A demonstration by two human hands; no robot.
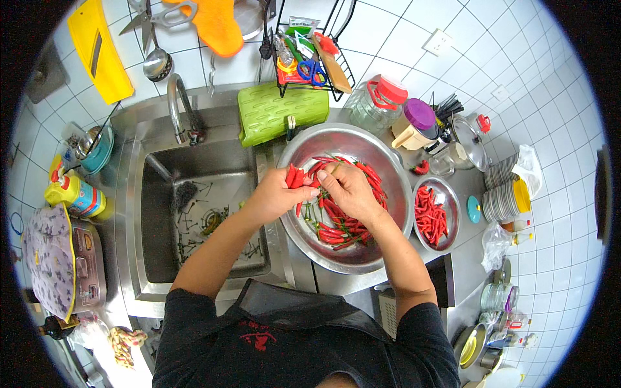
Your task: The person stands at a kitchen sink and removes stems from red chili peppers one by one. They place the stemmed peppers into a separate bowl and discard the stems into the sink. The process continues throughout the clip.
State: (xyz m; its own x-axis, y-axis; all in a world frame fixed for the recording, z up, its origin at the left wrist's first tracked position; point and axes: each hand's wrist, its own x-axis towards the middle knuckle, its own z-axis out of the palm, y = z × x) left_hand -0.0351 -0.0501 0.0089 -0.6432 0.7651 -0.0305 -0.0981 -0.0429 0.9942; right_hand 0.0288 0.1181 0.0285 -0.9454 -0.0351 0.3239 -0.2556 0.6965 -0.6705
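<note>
Over a large steel basin [310, 247], my left hand [276, 194] is closed on several red chili peppers [295, 176] whose tips poke up past the fingers. Close beside it, my right hand [350, 190] pinches a green chili stem [335, 167] between thumb and finger. Many more red chilies with green stems [339, 228] lie in the basin below both hands. A smaller steel bowl [456, 228] to the right holds red chilies that show hardly any stems. Loose green stems [189, 213] are scattered across the bottom of the steel sink [157, 233] on the left.
A curved faucet [178, 106] rises behind the sink. Behind the basin stand a green plastic holder [284, 114], a red-lidded jar [381, 104] and a wire rack [310, 87]. Stacked plates [499, 201] are at the right; a yellow bottle [80, 196] and a covered appliance [87, 266] are at the left.
</note>
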